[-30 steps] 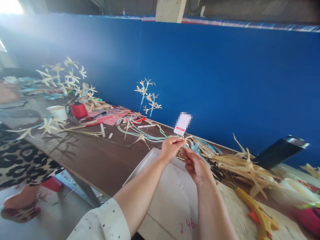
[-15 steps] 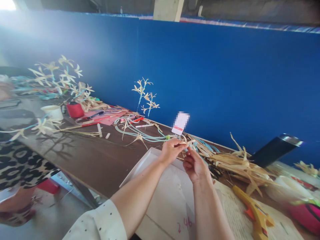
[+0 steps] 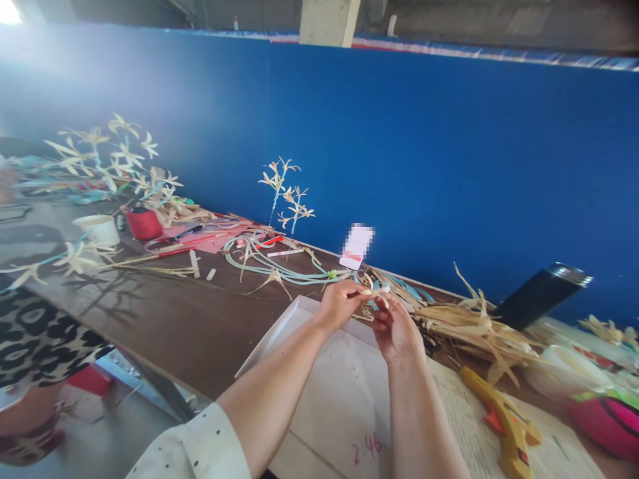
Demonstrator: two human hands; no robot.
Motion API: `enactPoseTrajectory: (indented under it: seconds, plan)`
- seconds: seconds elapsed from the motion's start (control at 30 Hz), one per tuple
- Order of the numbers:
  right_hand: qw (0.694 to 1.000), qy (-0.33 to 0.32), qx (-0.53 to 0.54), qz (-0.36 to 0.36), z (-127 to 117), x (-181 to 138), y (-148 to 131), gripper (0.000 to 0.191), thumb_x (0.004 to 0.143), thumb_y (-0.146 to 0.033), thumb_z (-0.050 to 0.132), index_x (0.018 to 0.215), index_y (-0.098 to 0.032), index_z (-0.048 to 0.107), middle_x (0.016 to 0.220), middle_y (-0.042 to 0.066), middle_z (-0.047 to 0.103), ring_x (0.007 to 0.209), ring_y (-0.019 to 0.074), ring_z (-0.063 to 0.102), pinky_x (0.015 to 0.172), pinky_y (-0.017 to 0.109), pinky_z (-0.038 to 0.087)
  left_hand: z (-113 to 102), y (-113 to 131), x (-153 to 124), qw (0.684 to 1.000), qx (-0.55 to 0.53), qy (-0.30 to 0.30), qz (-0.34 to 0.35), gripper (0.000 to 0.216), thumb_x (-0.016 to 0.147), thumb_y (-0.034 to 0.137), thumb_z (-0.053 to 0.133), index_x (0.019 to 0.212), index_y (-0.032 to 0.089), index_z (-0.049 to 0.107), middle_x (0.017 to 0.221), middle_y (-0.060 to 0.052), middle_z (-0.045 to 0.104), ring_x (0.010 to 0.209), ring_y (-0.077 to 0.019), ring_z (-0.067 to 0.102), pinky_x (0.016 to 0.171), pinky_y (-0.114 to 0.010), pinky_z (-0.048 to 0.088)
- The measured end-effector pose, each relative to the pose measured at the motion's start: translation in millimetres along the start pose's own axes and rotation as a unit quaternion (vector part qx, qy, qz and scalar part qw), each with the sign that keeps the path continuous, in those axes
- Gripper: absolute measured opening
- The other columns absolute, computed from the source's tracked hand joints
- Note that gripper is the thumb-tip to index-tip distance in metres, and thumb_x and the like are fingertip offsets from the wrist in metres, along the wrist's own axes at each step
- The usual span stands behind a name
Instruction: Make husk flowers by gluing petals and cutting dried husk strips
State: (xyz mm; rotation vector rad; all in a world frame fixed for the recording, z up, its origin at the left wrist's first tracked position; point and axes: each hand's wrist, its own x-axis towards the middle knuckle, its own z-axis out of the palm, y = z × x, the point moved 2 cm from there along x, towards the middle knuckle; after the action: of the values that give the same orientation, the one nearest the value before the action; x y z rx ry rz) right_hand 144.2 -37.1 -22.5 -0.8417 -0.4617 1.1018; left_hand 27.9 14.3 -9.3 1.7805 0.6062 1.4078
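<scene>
Between my hands is a small pale flower with narrow curled petals, held above the far edge of a white shallow box. My left hand pinches it from the left with thumb and forefinger. From the right, the fingertips of my right hand close on its petals, the other fingers curled in. Just beyond and to the right lies a heap of dried husk strips. A yellow glue gun rests on a printed sheet right of my right forearm.
A black flask leans at the right, near a white bowl and a pink pouch. Coiled pale tubing, a propped card and flower stems stand before the blue wall. At left, a person's patterned garment shows.
My right hand has shifted slightly right, and its fingers have moved on the flower, so more petals show. The whole view has swung a little to the right.
</scene>
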Motion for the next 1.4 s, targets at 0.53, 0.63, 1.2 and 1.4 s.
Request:
enactPoseTrajectory:
  seconds: [0.53,0.63,1.2,1.4]
  plan:
    - [1.000,-0.015,0.011,0.006,3,-2,0,0.027,0.056,-0.019,0.076,0.077,-0.018,0.059,0.064,-0.007,0.056,0.041,0.0003,0.040,0.031,0.009,0.028,-4,8,0,0.989,0.054,0.042,0.132,0.008,0.073,0.014,0.061,0.076,0.017,0.068,0.080,-0.005,0.068,0.077,-0.0139,0.062,0.074,-0.026,0.050]
    - [1.000,-0.013,0.001,0.008,4,-2,2,0.027,0.055,-0.020,0.076,0.076,-0.018,0.059,0.062,-0.007,0.055,0.041,0.0008,0.040,0.030,0.009,0.028,-5,12,0,0.988,0.058,0.049,0.134,0.006,0.072,0.015,0.063,0.074,0.016,0.068,0.079,-0.005,0.068,0.077,-0.0131,0.061,0.074,-0.025,0.049]
    - [0.999,-0.037,0.007,-0.008,14,-10,-4,0.024,0.059,-0.024,0.076,0.074,-0.019,0.057,0.060,-0.009,0.049,0.041,0.0002,0.039,0.030,0.010,0.028,-8,9,2,0.990,0.055,0.079,0.099,0.010,0.069,0.024,0.067,0.074,0.016,0.068,0.078,-0.007,0.067,0.079,-0.0155,0.061,0.075,-0.029,0.049]
    - [0.999,-0.030,0.000,-0.014,16,-11,-5,0.026,0.059,-0.024,0.076,0.079,-0.019,0.059,0.064,-0.008,0.050,0.041,0.0005,0.038,0.031,0.011,0.027,-6,9,1,0.989,0.052,0.084,0.111,0.009,0.070,0.025,0.066,0.073,0.016,0.068,0.076,-0.007,0.067,0.077,-0.0154,0.061,0.073,-0.029,0.049]
